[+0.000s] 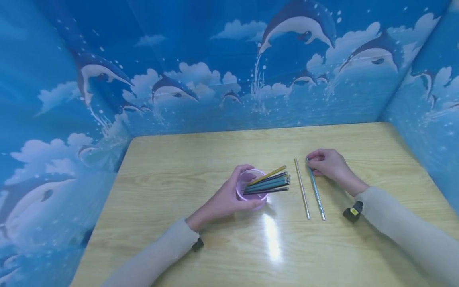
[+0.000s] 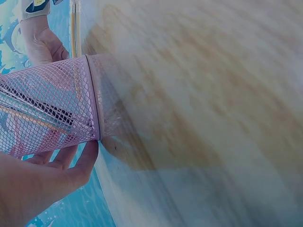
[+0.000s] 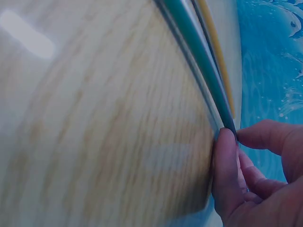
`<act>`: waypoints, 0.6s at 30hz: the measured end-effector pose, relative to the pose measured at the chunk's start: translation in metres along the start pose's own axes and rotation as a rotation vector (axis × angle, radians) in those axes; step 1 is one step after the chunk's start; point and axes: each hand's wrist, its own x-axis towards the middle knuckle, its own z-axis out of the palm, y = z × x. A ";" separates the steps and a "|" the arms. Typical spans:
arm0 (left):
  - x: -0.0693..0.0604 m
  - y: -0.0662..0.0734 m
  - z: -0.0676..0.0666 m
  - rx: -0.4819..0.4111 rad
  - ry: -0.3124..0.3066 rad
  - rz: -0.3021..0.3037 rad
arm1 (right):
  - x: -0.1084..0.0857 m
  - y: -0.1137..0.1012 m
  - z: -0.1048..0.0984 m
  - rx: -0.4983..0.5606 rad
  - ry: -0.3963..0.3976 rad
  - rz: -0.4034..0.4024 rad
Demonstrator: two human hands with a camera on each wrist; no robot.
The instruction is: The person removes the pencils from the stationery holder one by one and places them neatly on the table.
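My left hand (image 1: 227, 197) grips a pink mesh pencil cup (image 2: 78, 101) around its side, with its mouth toward the head camera. Several pencils (image 1: 270, 184) lean out of it to the right, mostly teal and dark, plus a yellow one. To the right, a teal pencil (image 1: 316, 193) lies lengthwise on the table. At its far end, my right hand (image 1: 330, 164) pinches it between thumb and index finger, as the right wrist view also shows. A yellow pencil (image 3: 220, 56) lies nearly parallel, just left of the teal one in the head view.
The wood-grain table (image 1: 161, 179) has a bright light reflection in front of the cup. Blue dolphin-print sheeting (image 1: 201, 91) stands along the table's back and sides. A small dark device (image 1: 353, 212) hangs at the right wrist.
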 end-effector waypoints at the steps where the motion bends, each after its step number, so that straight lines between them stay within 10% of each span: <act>1: 0.000 0.000 0.000 -0.001 -0.001 0.002 | 0.000 -0.001 0.001 -0.007 0.002 -0.001; 18: -0.001 -0.002 -0.002 0.000 -0.010 0.005 | -0.001 -0.001 0.004 -0.119 0.039 -0.051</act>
